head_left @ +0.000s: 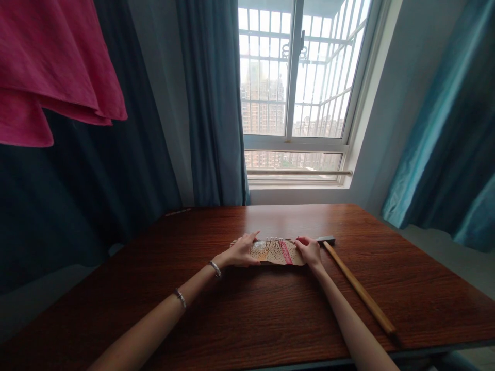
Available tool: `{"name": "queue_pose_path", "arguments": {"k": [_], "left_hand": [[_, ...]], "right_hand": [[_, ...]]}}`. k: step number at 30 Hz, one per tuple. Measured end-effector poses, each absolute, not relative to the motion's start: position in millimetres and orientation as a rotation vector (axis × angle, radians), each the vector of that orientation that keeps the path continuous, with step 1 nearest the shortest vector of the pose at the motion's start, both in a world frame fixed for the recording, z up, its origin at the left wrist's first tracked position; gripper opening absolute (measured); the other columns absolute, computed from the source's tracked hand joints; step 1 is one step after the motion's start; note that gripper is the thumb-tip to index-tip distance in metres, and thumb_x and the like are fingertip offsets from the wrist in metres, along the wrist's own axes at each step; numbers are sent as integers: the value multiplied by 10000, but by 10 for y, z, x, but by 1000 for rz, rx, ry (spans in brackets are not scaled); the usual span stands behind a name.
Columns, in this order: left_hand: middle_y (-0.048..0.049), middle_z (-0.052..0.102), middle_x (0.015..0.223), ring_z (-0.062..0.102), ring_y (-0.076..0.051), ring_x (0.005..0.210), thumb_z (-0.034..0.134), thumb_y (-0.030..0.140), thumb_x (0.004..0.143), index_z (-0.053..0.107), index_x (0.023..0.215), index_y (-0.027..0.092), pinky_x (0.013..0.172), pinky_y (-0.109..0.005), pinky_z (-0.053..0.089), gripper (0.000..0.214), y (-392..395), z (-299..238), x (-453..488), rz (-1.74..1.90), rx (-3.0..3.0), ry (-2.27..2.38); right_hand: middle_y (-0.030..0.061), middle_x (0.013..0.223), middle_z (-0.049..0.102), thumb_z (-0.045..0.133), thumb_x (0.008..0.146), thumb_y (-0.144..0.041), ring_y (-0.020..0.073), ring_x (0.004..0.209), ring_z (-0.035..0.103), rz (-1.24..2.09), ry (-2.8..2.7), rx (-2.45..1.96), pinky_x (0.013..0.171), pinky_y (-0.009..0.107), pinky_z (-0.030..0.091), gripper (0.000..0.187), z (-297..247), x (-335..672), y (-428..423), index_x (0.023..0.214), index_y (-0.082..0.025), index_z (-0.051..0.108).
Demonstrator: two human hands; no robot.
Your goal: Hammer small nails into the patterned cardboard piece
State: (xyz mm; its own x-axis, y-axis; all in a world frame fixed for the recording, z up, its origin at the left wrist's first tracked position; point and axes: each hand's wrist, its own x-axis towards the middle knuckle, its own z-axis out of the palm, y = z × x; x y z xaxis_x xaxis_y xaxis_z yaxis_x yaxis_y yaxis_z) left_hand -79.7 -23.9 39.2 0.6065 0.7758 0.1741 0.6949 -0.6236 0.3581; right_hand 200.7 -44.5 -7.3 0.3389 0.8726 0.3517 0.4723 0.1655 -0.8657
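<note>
A small wooden board (276, 253), dotted with holes and crossed by a pink stripe, is being held down flat on the desk (270, 319), at its middle and towards the far edge. A short row of nails (274, 241) is standing upright along the board's far edge.

The board's left end is being pressed by the left hand (242, 251), which is lying open with its fingers spread. The board's right end is being covered by the right hand (308, 251); its fingers are curled, but whether they are clamped around the edge or only resting there cannot be told.

The step in hand is judged to be one of steadying or aligning the board, since no tool is being gripped. A hammer (359, 291) is lying just right of the board, its head beside the right hand and its wooden handle running back towards the desk's near edge. For it to be used, one hand would have to be freed and the handle taken up.

No box or tray is being shown near the board. Two bracelets (215, 269) are being worn on the left arm. Beyond the board, a barred window (297, 77) is being flanked by blue curtains (212, 103), and a pink cloth (50, 67) is hanging far up to the board's left.
</note>
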Motion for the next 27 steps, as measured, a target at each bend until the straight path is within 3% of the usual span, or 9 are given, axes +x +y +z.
{"name": "queue_pose_path", "arguments": {"k": [21,27], "left_hand": [[-114,318,1330,323,-309,1193,688,526,501,94,1365,238,967,-397,272,1087,-292,369,-845,259,2576,1188],[-124,392,1264,391,-299,1140,687,520,513,98,1365,233,943,-386,299,1075,-279,359,-870,289,2550,1196]], "right_hand": [[54,757,697,553,651,-356,188,711,639,480,-1385,-1436,690,281,480,236,-114,1963,-470,740,-178,680],[47,725,694,544,660,-362,183,685,639,479,-1383,-1419,666,275,486,245,-104,1943,-488,746,-174,676]]}}
